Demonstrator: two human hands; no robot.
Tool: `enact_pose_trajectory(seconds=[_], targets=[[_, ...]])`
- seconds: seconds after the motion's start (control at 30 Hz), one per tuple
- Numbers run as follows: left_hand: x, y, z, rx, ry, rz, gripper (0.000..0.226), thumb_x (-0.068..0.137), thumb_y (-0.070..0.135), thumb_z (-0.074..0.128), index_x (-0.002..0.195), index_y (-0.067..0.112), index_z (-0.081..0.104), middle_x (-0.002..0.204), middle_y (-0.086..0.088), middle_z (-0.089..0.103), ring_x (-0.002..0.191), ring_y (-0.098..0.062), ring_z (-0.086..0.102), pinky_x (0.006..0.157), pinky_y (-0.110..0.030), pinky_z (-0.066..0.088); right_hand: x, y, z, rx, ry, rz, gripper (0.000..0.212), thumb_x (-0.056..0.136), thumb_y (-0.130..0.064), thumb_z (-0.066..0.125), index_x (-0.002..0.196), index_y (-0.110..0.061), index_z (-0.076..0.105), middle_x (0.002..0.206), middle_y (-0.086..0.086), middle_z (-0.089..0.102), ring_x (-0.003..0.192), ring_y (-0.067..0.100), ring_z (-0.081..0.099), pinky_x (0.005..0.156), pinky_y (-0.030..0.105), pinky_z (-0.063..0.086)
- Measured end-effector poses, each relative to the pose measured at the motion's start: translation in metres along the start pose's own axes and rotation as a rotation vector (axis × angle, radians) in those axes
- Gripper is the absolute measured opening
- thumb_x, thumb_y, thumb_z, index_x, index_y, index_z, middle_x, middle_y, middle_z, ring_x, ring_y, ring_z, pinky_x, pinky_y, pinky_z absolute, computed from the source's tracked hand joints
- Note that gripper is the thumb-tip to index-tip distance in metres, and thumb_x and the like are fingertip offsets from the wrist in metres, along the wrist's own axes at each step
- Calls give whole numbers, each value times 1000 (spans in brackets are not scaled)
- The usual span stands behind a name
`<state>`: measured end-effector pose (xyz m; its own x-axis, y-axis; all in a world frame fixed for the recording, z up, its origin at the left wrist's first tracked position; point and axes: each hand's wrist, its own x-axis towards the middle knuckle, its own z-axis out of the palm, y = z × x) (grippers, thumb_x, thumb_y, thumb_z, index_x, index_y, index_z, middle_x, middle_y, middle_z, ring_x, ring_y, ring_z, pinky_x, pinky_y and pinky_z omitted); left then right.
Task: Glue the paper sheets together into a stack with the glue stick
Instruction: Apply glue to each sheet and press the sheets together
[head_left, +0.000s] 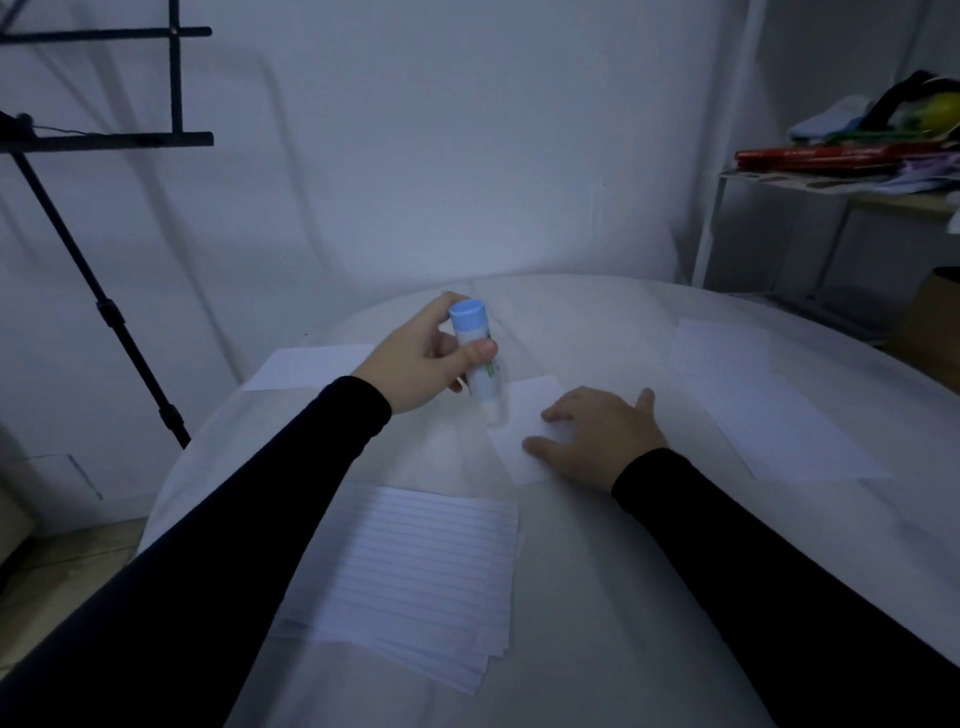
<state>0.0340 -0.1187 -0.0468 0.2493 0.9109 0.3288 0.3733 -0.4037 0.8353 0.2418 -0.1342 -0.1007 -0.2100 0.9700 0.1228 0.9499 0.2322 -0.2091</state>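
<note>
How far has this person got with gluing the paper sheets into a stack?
Early on. Done: nothing visibly glued yet. In hand: the left hand holds the glue stick tilted tip-down at a small white sheet, which the right hand presses flat. Left: the lined sheets nearest the person, those at right and a sheet at far left lie apart, unjoined.

- A round table (597, 597) under a white cloth carries it all.
- A fanned stack of lined sheets (415, 577) lies at the near left.
- A small blank sheet (524, 421) sits mid-table.
- More lined sheets (763, 405) lie on the right.
- One plain sheet (306, 366) lies far left.
</note>
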Motion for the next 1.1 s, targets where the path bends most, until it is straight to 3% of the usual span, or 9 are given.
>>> enact_pose_trajectory(seconds=[0.13,0.23,0.33,0.47,0.7,0.83,0.93,1.1], targets=[[-3,4,11,-23,-22,16,33,78,38,69,99,20,51,83,-20,69,78,-38,63,63,-31,55,1,9,-7,142,-124,-102,39,88,-52,53,125,-41,53,143,-22,39,143,11,18,110,59,-6],[-7,6,23,1,-71,24,45,69,51,66,99,21,51,89,-31,64,76,-38,61,64,-34,56,-1,17,-12,225,-63,-124,34,92,-45,51,125,-37,55,143,-19,41,139,6,24,113,55,2],[-11,8,34,-3,-143,32,36,70,51,66,95,29,52,91,-28,67,86,-45,63,65,-36,54,-1,27,-14,177,-25,-81,39,89,-51,52,125,-38,55,142,-18,42,135,5,30,112,55,7],[-13,8,43,-50,-187,52,26,73,49,68,90,37,53,89,-36,61,88,-51,62,65,-40,52,0,30,-10,108,-75,-38,49,82,-64,52,126,-43,54,144,-21,39,139,9,26,110,60,3],[-19,7,52,-43,-244,57,29,75,49,67,91,31,50,87,-32,60,87,-51,61,68,-50,52,2,30,-6,139,-88,-2,52,76,-72,51,121,-48,55,144,-25,38,140,9,26,110,64,-1],[-18,6,53,-17,-240,67,41,73,62,68,94,32,51,83,-33,57,83,-54,59,65,-63,48,4,31,-6,154,-76,5,51,75,-70,52,120,-48,56,143,-26,38,140,9,26,109,64,-1],[-18,6,52,28,-242,64,45,71,67,66,95,33,50,84,-32,58,82,-52,59,66,-63,47,5,32,-3,150,-78,5,53,72,-74,51,118,-49,56,141,-29,39,137,7,29,107,66,1],[-14,6,48,83,-223,52,32,75,56,66,93,35,50,86,-35,57,85,-51,61,69,-60,50,4,30,-5,166,-79,30,51,74,-69,56,120,-47,56,143,-27,38,137,5,28,110,62,0]])
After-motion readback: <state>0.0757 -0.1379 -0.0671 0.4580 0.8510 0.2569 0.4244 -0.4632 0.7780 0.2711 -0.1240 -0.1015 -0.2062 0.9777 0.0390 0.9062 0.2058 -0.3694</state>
